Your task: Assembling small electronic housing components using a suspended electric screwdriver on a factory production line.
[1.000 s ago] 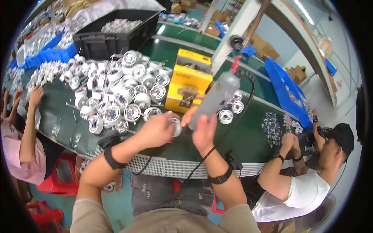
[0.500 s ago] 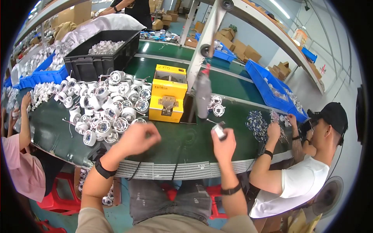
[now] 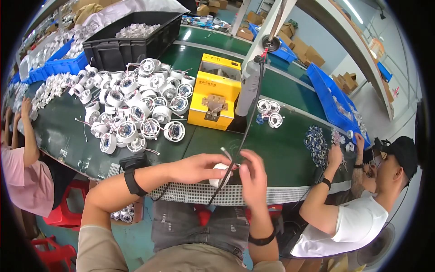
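My left hand (image 3: 199, 167) and my right hand (image 3: 253, 176) meet over the near edge of the green table, both gripping one small white round lamp housing (image 3: 220, 175). A thin wire sticks up from it between my fingers. A grey electric screwdriver (image 3: 248, 88) hangs upright on a black cord just beyond my hands. A large pile of white round housings (image 3: 136, 109) lies to the left. A yellow box-shaped machine (image 3: 215, 93) stands ahead of me.
A black crate (image 3: 131, 41) of parts and blue bins (image 3: 54, 63) stand at the back left. Three finished housings (image 3: 269, 113) lie right of the screwdriver. A person in white (image 3: 358, 213) works at my right, another in pink (image 3: 20, 158) at my left.
My hands, apart half a second ago, have come together on the white housing near the table edge. The screwdriver, in my right hand a second ago, now hangs free.
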Demonstrator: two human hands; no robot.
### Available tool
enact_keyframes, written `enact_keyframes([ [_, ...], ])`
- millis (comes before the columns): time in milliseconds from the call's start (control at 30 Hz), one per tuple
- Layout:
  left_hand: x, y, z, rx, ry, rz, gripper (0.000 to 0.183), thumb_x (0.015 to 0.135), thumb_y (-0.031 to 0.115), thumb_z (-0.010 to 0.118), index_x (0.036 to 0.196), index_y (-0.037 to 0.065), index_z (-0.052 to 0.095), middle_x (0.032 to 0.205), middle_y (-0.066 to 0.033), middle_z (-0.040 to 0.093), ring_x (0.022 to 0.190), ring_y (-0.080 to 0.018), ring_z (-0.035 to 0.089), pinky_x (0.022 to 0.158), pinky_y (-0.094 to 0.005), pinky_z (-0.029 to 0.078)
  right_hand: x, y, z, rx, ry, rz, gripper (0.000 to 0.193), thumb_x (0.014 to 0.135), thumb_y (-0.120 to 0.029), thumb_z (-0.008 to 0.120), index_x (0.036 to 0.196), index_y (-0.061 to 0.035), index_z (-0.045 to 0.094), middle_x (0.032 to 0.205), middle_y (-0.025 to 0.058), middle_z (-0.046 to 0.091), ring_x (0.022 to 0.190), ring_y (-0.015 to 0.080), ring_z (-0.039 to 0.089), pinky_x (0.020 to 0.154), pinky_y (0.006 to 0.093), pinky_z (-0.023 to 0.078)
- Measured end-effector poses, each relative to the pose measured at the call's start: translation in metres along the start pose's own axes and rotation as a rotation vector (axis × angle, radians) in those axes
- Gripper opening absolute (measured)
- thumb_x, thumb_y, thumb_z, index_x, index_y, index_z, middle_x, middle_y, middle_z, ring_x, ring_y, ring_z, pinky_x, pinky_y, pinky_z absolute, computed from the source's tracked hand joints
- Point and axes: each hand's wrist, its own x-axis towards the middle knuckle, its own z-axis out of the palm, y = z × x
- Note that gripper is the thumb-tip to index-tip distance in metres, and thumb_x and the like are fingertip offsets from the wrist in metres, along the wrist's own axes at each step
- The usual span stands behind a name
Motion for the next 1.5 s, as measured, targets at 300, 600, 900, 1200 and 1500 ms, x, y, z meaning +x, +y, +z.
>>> enact_keyframes([
  [300, -0.001, 0.012, -0.005, 0.159, 0.29, -0.15, 0.026, 0.098, 0.023, 0.054, 0.114, 0.003, 0.054, 0.1, -0.0022, 0.06, 0.092, -0.0076, 0.055, 0.08, -0.0247, 0.046, -0.001, 0.02, 0.004, 0.732, -0.401, 0.574, 0.01, 0.093, -0.005, 0.056, 0.097, 0.0027, 0.062, 0.093, 0.0085, 0.067, 0.085, 0.0133, 0.061, 0.076, 0.0261, 0.048],
  [600, 0.001, 0.012, -0.008, -0.414, 0.404, -0.238, 0.045, 0.104, 0.038, 0.031, 0.11, 0.002, 0.058, 0.098, -0.0087, 0.065, 0.084, -0.0157, 0.064, 0.064, -0.0298, 0.055, -0.006, -0.005, 0.026, 0.443, -0.338, 0.239, 0.007, 0.084, 0.0, 0.061, 0.08, 0.0, 0.056, 0.075, 0.0033, 0.052, 0.07, 0.0143, 0.05, 0.081, 0.0275, 0.044],
  [900, 0.002, 0.011, -0.009, -0.356, 0.431, -0.318, 0.055, 0.1, 0.053, 0.035, 0.113, 0.005, 0.059, 0.091, -0.0049, 0.063, 0.08, -0.0134, 0.062, 0.062, -0.0296, 0.054, -0.007, -0.019, 0.04, 0.153, -0.158, 0.01, 0.012, 0.078, -0.002, 0.067, 0.075, -0.0018, 0.055, 0.071, 0.0083, 0.052, 0.07, 0.0226, 0.053, 0.061, 0.0323, 0.043],
  [1200, 0.003, -0.002, -0.003, -0.352, 0.349, -0.111, 0.045, 0.102, 0.041, 0.04, 0.122, 0.004, 0.054, 0.099, -0.0045, 0.061, 0.087, -0.0122, 0.06, 0.07, -0.0274, 0.051, -0.007, -0.013, 0.04, 0.2, -0.199, 0.206, 0.01, 0.083, -0.005, 0.066, 0.087, 0.0, 0.059, 0.075, 0.0102, 0.054, 0.067, 0.0218, 0.057, 0.061, 0.0316, 0.046],
  [1500, 0.006, 0.005, 0.005, -0.316, 0.519, -0.007, 0.042, 0.101, 0.034, 0.044, 0.129, 0.003, 0.048, 0.112, -0.0068, 0.061, 0.099, -0.0156, 0.06, 0.085, -0.0311, 0.05, 0.0, -0.002, 0.012, -0.022, -0.005, -0.186, 0.014, 0.081, -0.003, 0.071, 0.095, -0.0008, 0.068, 0.088, 0.0093, 0.066, 0.07, 0.0162, 0.065, 0.057, 0.0252, 0.051],
])
